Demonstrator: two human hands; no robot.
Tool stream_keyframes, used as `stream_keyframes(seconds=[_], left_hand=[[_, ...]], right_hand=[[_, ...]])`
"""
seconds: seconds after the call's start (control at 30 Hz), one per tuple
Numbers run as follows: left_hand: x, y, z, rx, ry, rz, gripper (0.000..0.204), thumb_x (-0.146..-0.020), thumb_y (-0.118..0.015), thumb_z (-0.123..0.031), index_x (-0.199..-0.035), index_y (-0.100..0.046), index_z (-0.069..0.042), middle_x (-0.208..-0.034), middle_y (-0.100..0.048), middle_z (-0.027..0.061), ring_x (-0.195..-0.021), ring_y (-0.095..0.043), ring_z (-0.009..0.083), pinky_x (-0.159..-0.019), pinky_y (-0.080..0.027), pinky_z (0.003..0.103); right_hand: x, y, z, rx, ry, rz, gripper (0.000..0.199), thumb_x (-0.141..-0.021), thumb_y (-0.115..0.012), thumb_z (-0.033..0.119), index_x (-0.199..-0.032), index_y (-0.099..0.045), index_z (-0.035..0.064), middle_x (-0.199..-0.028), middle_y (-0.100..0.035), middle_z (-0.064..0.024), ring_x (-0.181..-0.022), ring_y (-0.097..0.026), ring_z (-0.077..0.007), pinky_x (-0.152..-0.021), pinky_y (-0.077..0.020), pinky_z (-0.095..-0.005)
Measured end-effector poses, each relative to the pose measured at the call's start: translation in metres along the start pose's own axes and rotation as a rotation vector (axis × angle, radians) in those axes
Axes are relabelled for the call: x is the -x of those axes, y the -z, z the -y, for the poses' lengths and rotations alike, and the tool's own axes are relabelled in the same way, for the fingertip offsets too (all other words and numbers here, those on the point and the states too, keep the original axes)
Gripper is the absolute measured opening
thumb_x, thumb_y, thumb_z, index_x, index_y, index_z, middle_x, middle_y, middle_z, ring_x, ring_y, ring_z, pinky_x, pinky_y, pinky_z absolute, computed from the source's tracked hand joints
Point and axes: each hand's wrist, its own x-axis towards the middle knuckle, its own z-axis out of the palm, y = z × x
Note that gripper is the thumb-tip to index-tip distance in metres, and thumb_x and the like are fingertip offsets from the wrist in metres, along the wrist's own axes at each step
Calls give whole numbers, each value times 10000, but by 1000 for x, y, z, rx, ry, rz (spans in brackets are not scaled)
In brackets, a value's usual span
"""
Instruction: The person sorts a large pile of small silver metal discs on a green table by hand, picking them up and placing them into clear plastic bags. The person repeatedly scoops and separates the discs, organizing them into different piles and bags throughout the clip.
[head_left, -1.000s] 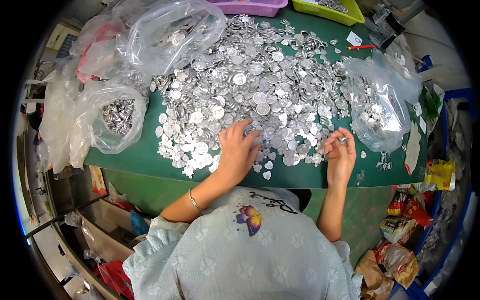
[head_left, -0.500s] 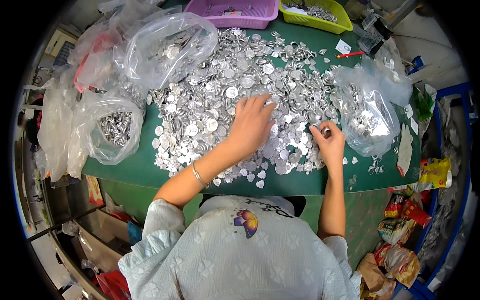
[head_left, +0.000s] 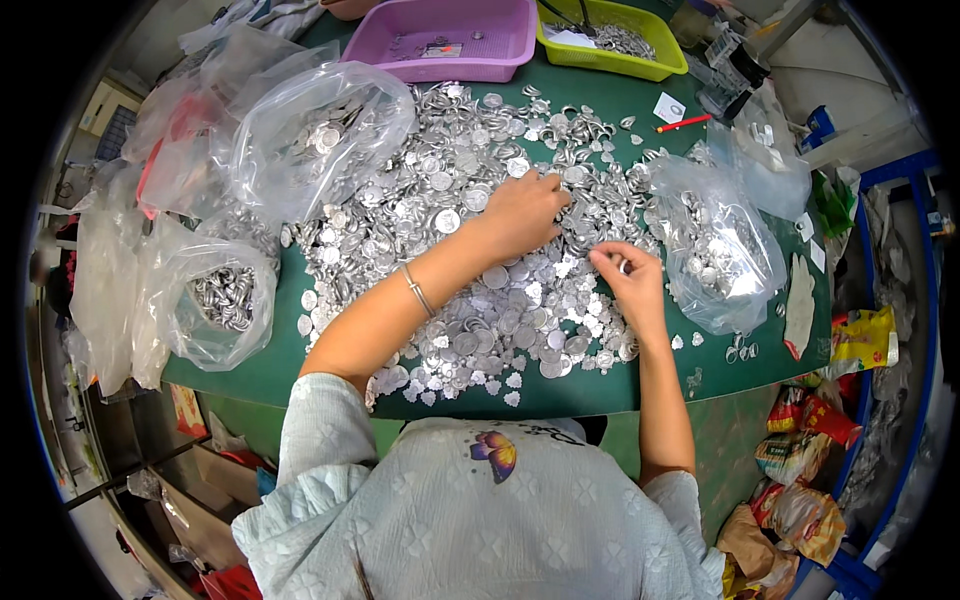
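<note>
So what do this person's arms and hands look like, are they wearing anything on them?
Both forearms are bare and so are both hands: no gloves. The left hand has a thin silver bangle around the wrist. The right hand shows nothing at the wrist. Pale grey-blue quilted sleeves with a leaf-like pattern end near the elbows.

The left hand (head_left: 520, 212) lies palm down, forearm stretched far forward, fingers (head_left: 552, 190) spread. The right hand (head_left: 628, 280) sits nearer the body, its fingers (head_left: 603, 257) curled together in a pinch.
</note>
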Motion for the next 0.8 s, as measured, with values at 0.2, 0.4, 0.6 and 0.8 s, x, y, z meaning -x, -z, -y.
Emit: stream_keyframes(seconds=[0.2,0.4,0.6,0.8], left_hand=[[-2,-16,-5,-185,26,-76,298,-731,-635,-141,-1024,-605,-96,-1017,-545,58,-952,-530,255,-776,-481,373],[-1,-18,5,-103,-13,-144,260,-753,-623,-147,-1004,-603,-82,-1004,-552,45,-931,-532,240,-746,-474,364],[-3,-16,8,142,85,-288,231,-799,-601,-144,-1002,-590,-33,-890,-585,139,-823,-583,313,-728,-470,401],[2,-6,13,470,126,-285,195,-817,-552,-77,-994,-575,2,-913,-595,198,-846,-584,367,-746,-465,413]], right_hand=[[-9,-15,7,629,364,2,168,-763,-678,164,-878,-650,45,-762,-631,-123,-656,-590,-319,-573,-447,-390],[-11,-4,13,583,364,126,157,-774,-669,148,-864,-635,24,-708,-602,-92,-625,-590,-256,-564,-441,-354],[-6,24,4,-141,-119,245,100,-781,-656,93,-776,-606,6,-615,-505,39,-571,-431,-43,-473,-330,-222],[-12,28,3,-930,-120,375,155,-864,-503,150,-748,-495,48,-798,-577,-117,-553,-487,-116,-372,-289,-196]])
